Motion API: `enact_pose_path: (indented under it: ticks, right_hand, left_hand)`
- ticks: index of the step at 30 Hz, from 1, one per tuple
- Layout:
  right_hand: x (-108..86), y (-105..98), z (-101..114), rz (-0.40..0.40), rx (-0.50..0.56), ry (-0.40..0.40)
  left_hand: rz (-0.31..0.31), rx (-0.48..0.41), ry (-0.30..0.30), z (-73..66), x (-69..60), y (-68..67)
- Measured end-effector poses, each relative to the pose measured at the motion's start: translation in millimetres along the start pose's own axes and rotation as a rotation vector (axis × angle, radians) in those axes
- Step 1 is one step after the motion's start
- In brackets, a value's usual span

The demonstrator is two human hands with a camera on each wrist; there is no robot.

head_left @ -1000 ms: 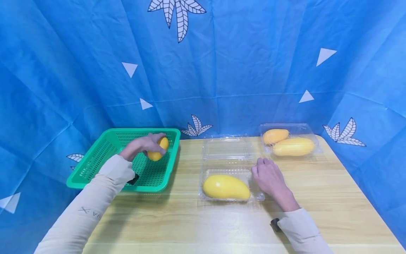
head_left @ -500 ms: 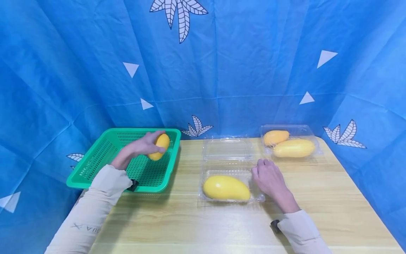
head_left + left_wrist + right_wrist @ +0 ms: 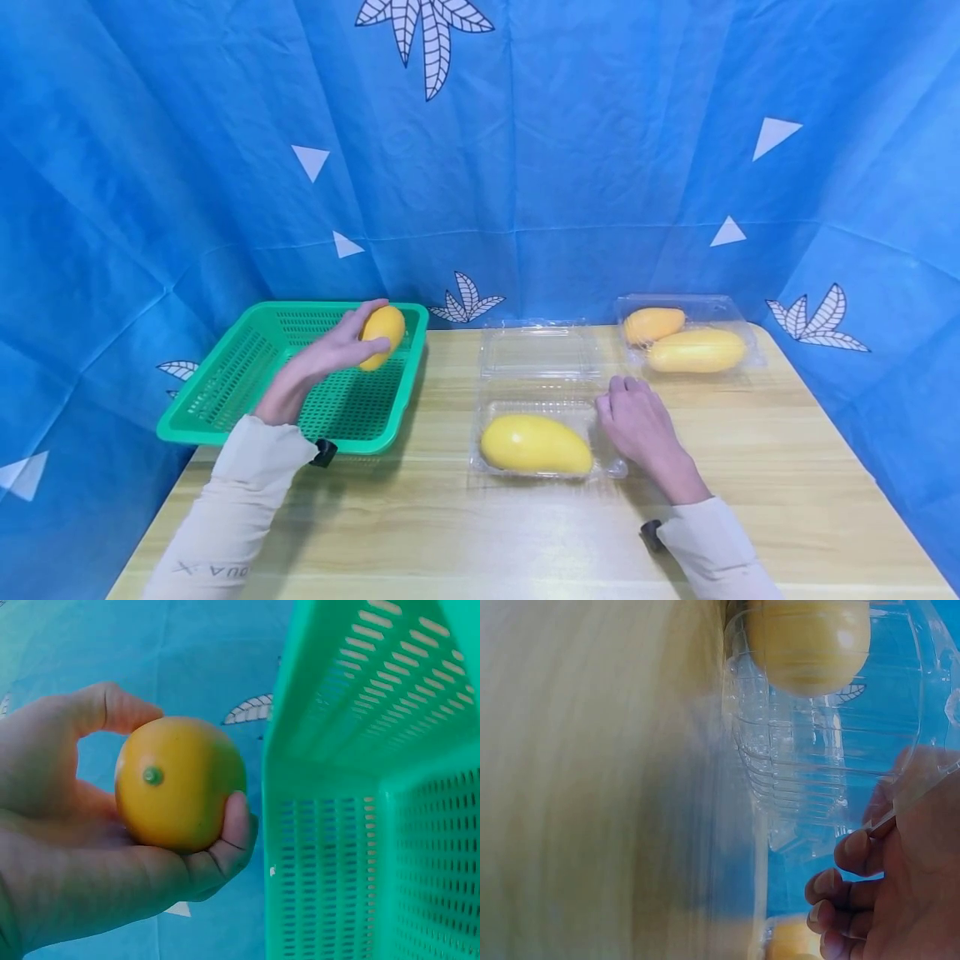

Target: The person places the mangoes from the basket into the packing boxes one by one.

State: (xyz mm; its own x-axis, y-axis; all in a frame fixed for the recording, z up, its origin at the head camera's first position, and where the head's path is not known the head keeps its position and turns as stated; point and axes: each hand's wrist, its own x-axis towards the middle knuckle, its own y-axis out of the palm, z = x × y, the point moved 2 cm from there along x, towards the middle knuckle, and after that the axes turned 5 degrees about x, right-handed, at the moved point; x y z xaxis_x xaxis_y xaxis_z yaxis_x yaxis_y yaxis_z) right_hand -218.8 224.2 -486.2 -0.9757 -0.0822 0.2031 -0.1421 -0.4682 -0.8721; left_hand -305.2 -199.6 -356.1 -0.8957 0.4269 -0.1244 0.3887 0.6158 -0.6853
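In the head view my left hand holds an orange-yellow mango above the right part of the green basket. Fingers and thumb wrap round the mango in the left wrist view, and its small green stem end faces that camera. A clear plastic clamshell box lies with its lid folded back, and a larger yellow mango sits in its base. My right hand pinches the right rim of that base between thumb and fingers.
A second clear box at the back right holds a smaller mango and a larger one. Wooden table extends in front of the boxes. A blue patterned cloth hangs behind and at both sides.
My left hand has lifted the mango slightly up and to the right, out of the basket's inside. The right hand has stayed at the box rim.
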Motion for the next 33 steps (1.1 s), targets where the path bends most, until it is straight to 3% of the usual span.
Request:
enact_pose_path:
  ticks: [4,10,19,25,33]
  right_hand:
    - [-0.6,0,0,0.004,0.001,-0.003]
    - [-1.1,0,1,0.0,-0.004,-0.006]
    - [-0.6,0,-1,0.005,-0.008,-0.011]
    - [-1.1,-1,0,0.017,-0.008,0.004]
    - [-1.6,-3,2,0.024,-0.001,0.003]
  left_hand:
    - [-0.068,-0.048,0.015,-6.0,-3.2,3.5]
    - [-0.185,-0.038,0.023,-14.9,-9.0,9.4]
    - [-0.284,-0.086,0.068,-22.6,-16.4,15.1]
    - [-0.306,-0.166,0.122,-30.7,-20.6,21.2]
    - [-0.36,-0.178,0.147,-32.9,-27.8,32.2]
